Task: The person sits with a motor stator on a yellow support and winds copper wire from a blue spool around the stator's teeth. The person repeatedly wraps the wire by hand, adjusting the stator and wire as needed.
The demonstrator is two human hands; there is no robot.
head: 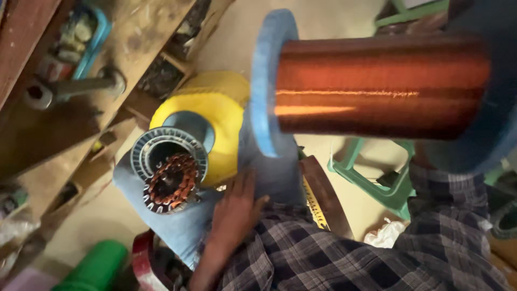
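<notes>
A big spool of copper wire [377, 86] with blue flanges [269, 81] hangs in the air close to the camera, at the upper right. My right hand [418, 157] grips it from below, mostly hidden behind the right flange, with my plaid sleeve [447, 188] rising to it. My left hand [237, 210] lies flat on my blue-jeaned thigh [183, 226], fingers apart and holding nothing. Just left of that hand, a round metal stator [171, 178] with copper windings rests on my knee. Behind the stator lies a yellow reel [221, 121].
Wooden shelving [107, 81] with a metal pipe tool [70, 89] and a blue tray [89, 37] fills the left. A green plastic stool [377, 175] stands on the floor right of my leg, beside a yellow ruler [315, 202], a brown strip [328, 196] and a white bag [385, 234]. A green cylinder [97, 267] lies bottom left.
</notes>
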